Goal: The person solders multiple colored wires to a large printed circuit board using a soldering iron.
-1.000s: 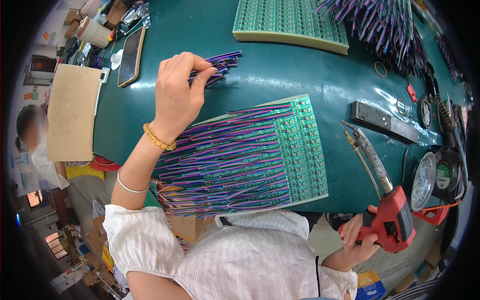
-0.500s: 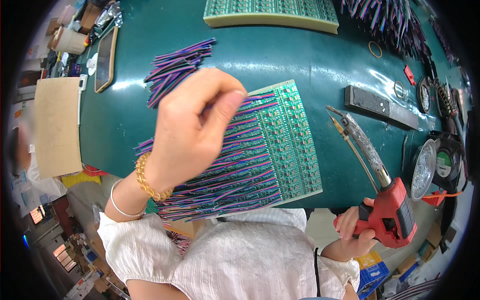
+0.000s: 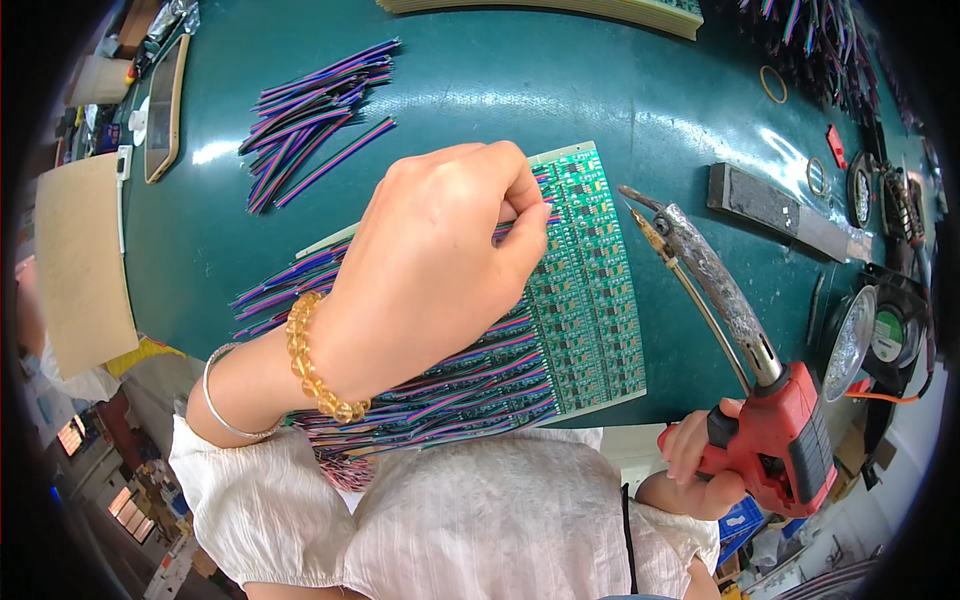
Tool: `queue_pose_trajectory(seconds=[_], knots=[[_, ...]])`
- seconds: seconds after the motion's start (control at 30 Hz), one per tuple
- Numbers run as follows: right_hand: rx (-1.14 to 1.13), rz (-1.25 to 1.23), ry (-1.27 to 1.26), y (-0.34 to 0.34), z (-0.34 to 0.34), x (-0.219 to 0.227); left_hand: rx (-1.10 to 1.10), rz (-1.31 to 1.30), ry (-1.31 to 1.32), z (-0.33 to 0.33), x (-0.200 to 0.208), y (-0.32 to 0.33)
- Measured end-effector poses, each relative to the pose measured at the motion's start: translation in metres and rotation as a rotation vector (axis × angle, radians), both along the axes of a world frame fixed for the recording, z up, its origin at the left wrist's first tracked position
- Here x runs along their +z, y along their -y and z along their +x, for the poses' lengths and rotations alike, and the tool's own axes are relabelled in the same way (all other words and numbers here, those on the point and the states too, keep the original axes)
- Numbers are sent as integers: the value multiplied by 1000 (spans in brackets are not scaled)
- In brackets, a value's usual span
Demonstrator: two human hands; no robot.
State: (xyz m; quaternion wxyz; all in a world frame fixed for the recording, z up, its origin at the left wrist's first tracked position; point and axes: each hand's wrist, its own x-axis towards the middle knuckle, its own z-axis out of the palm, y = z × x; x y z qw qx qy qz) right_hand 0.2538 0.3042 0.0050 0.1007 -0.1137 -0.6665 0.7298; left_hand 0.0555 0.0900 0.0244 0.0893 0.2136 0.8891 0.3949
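My left hand (image 3: 440, 270) hovers over a green circuit board panel (image 3: 590, 300) on the teal table, fingertips pinched on a striped ribbon wire piece (image 3: 520, 225) at the panel's upper rows. Many such wires (image 3: 440, 390) lie attached along the panel's left side. My right hand (image 3: 700, 465) grips a red soldering gun (image 3: 770, 430) at the lower right, its long crusted tip (image 3: 650, 215) pointing up toward the panel's top right corner. A loose pile of cut ribbon wires (image 3: 310, 110) lies at the upper left.
A phone (image 3: 165, 105) and a tan pad (image 3: 80, 260) sit at the left. A dark metal bar (image 3: 780, 215), rubber bands (image 3: 772, 85) and small fans (image 3: 880, 330) are at the right. More green panels (image 3: 600, 10) and wire bundles (image 3: 820, 40) line the far edge.
My left hand left the loose wire pile at the upper left and came down over the panel with a wire. The soldering gun has swung in closer to the panel.
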Motion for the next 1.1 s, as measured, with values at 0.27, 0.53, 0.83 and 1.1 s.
queue_pose_trajectory(seconds=[0.27, 0.53, 0.83, 1.1], knots=[[330, 109, 45, -30, 2, -8, 20, -11, 4, 1, -3, -4], [483, 63, 108, -44, 5, -4, 26, -18, 17, -1, -2, -4], [93, -119, 85, -15, 15, -4, 25, -43, 17, 1, -4, -3], [119, -126, 110, -18, 13, 2, 30, -20, 7, 0, -3, -2]])
